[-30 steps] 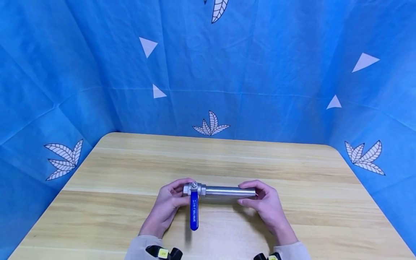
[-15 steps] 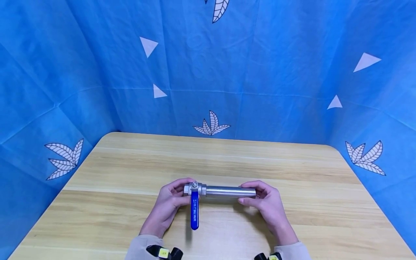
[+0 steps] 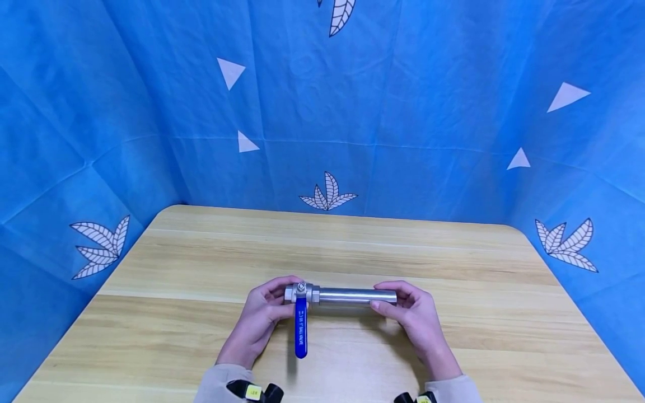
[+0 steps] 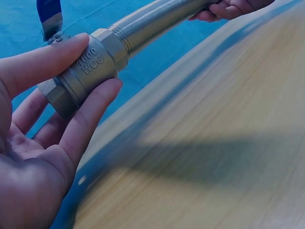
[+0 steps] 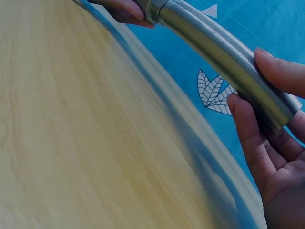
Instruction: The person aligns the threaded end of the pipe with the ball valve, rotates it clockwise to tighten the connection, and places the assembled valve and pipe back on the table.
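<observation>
A steel ball valve (image 3: 302,291) with a blue lever (image 3: 300,330) is joined in line with a smooth metal pipe (image 3: 347,295), both held level above the table. My left hand (image 3: 257,324) grips the valve body, its thumb across the raised "1000 WOG" lettering in the left wrist view. The lever points toward me. A few pipe threads (image 4: 119,38) show where the pipe enters the valve's hex end. At the pipe's free right end, my right hand (image 3: 415,316) pinches it between thumb and fingers. The right wrist view shows the pipe (image 5: 219,52) with fingers beneath it.
Beneath both hands lies a light wood table (image 3: 201,252) with rounded far corners. Blue cloth (image 3: 428,101) printed with leaves and triangles surrounds it at the back and both sides. Shadows of the hands and valve fall on the tabletop.
My right thumb has shifted slightly up on the pipe, and its fingertips have moved a little to the right. The left hand and the valve have stayed nearly still.
</observation>
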Action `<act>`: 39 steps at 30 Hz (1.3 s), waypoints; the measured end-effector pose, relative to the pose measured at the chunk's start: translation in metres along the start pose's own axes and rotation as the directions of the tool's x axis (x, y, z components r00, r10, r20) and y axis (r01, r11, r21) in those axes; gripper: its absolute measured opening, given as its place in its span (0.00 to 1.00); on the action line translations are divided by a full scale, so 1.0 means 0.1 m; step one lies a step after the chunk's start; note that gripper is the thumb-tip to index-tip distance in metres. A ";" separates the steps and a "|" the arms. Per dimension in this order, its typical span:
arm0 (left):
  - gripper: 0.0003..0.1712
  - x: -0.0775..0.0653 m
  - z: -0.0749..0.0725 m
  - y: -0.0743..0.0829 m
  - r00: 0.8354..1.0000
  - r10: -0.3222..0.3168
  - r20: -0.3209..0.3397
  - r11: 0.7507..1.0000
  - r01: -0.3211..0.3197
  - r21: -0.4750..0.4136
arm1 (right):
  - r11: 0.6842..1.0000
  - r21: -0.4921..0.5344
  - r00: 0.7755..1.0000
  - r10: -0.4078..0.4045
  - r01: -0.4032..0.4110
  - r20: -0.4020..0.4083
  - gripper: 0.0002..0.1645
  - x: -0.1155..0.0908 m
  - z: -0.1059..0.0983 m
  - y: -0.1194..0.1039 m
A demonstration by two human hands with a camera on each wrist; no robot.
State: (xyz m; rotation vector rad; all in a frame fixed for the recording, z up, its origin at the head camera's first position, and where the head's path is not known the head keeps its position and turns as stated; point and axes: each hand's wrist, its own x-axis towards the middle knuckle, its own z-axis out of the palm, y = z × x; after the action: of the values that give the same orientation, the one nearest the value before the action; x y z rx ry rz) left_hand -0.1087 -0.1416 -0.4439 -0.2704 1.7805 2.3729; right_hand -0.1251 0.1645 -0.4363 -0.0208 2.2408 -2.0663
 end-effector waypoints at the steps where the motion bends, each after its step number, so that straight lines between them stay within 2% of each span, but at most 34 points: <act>1: 0.35 0.00 0.00 0.00 1.000 0.000 -0.001 1.000 0.000 -0.002 | 1.000 0.000 1.000 -0.001 0.001 -0.001 0.25 0.00 0.00 0.00; 11: 0.35 0.02 0.00 -0.01 1.000 -0.006 -0.011 1.000 0.006 -0.003 | 0.998 0.060 1.000 0.004 -0.005 0.013 0.21 0.01 0.03 0.01; 19: 0.36 0.03 0.00 -0.01 1.000 -0.018 -0.018 1.000 0.018 -0.005 | 0.999 0.038 1.000 0.006 -0.006 -0.009 0.21 0.00 0.05 0.01; 24: 0.37 0.02 -0.01 -0.02 1.000 0.002 -0.020 1.000 -0.003 -0.029 | 0.999 0.011 0.999 -0.039 0.039 0.018 0.27 0.00 0.04 0.00; 29: 0.37 0.00 -0.01 -0.01 1.000 0.025 -0.010 0.999 -0.025 -0.033 | 0.991 0.077 0.989 -0.114 0.107 0.091 0.35 0.00 0.02 0.02; 33: 0.36 -0.01 -0.01 0.00 0.999 0.036 -0.002 0.998 -0.036 -0.054 | 0.980 0.126 0.978 -0.170 0.155 0.118 0.37 0.00 -0.01 0.02; 39: 0.35 -0.01 -0.01 0.00 1.000 0.030 0.000 0.998 -0.030 -0.063 | 0.971 0.145 0.970 -0.210 0.192 0.121 0.34 0.00 -0.03 0.02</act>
State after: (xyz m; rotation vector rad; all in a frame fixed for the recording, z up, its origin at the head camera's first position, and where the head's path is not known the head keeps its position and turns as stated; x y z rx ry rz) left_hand -0.1080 -0.1429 -0.4438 -0.2516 1.7238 2.4524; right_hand -0.1249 0.1677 -0.4381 -0.3835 2.0944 -2.2336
